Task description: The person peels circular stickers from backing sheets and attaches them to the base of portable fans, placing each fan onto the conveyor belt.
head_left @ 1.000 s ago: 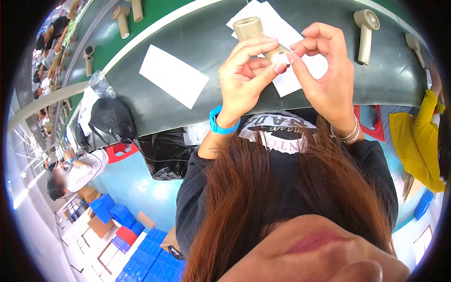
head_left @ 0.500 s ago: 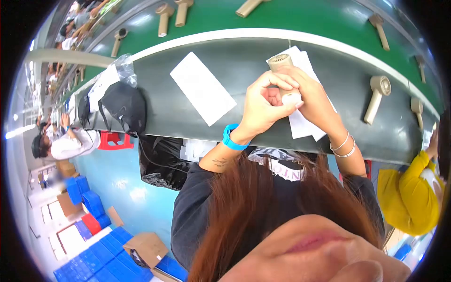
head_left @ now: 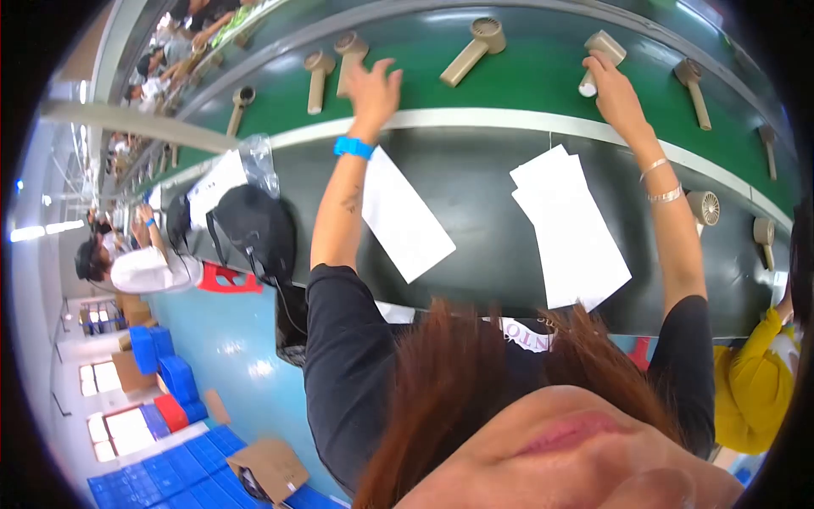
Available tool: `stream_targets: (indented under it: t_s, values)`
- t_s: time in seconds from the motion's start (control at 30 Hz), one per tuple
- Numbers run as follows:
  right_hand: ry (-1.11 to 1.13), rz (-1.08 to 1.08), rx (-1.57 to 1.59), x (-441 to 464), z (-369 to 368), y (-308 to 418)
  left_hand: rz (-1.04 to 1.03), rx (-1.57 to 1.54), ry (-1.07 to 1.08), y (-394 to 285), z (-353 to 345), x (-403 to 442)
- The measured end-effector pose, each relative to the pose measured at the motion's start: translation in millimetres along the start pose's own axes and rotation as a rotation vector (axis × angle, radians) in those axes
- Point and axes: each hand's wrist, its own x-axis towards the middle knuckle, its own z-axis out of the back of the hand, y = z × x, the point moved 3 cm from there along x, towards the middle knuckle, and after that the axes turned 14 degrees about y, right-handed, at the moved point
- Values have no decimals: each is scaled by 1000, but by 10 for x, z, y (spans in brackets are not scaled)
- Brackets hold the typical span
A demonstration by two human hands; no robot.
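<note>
My right hand (head_left: 617, 95) is stretched out over the green belt, with its fingers closed on a beige handheld fan (head_left: 605, 47) whose handle has a white end. Over the belt's near side, my left hand (head_left: 374, 92) has its fingers spread and holds nothing. Right beside those fingers lies another beige handheld fan (head_left: 350, 53); whether they touch it I cannot tell. Two piles of white paper rest on the dark worktop: a left sheet (head_left: 407, 222) below my left hand and overlapping right sheets (head_left: 577, 233) between my arms.
More handheld fans lie along the green belt (head_left: 415, 89), one of them a large fan (head_left: 475, 53) at the middle. A black bag (head_left: 254, 225) sits on the worktop at left. Another fan (head_left: 704, 206) is beyond my right forearm. A person in yellow (head_left: 755, 390) is at right.
My hands have parted from the fan they held together over the right papers and reached forward to the belt. That fan has gone from above the papers; my left hand has opened.
</note>
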Motion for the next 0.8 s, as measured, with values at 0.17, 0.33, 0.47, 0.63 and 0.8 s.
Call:
stream_targets:
  t_s: [0.17,0.33,0.47,0.63,0.8]
  values:
    - [72,-122,-183,76,-319,-778,306,278,276,1287,-562,170]
    - [126,-282,-100,-18,-259,-461,33,-67,211,866,-499,231]
    - [-19,-210,-17,-49,-62,-176,103,-333,315,-200,-354,332]
    - [-72,-142,235,-442,455,292,134,-126,465,-526,-429,363]
    - [57,-202,811,-904,572,702,329,-631,426,-815,-186,224]
